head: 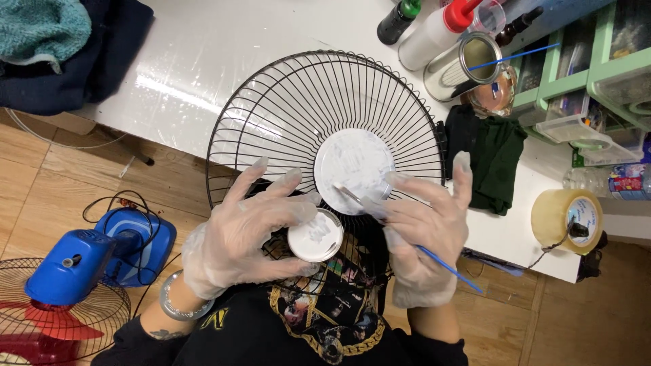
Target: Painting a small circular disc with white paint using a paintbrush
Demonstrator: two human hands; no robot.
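while our left hand [241, 234] is gripping the small white lid [315, 235] just below the fan guard [285, 108], our right hand [424, 227] is pinching a thin blue brush [444, 266], handle trailing down-right, tip lying on the guard's white centre disc [352, 163]. right hand's sitting nearer the disc, lid's touching its lower edge.

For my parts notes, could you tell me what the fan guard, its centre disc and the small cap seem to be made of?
Fan guard: thin dark wire, probably coated metal, slightly glossy. Centre disc: smooth white surface, likely plastic or painted, streaked. Small cap, in the gloved left hand: white, silvery rim, possibly metal.
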